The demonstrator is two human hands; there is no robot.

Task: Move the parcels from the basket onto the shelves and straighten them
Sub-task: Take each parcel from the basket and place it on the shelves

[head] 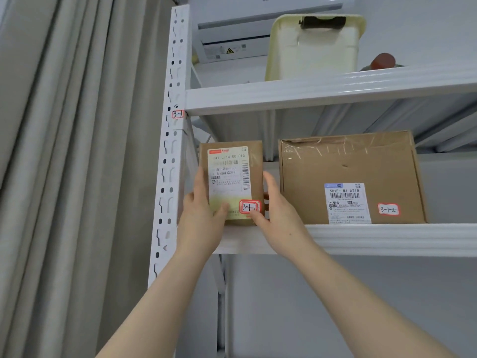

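Standing upright at the centre-left of the frame, the small parcel (232, 182) is gripped at both sides by the left hand (198, 218) and right hand (278, 215) on the white metal shelf (387, 239). A larger parcel (351, 171) is already shelved just beside it. Both are matte brown cardboard boxes with paper labels; the basket is not seen.

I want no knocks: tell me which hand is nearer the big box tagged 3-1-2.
Right. The right hand grips the right edge of the small parcel, in the gap beside the big box; the left hand grips its left edge, farther off.
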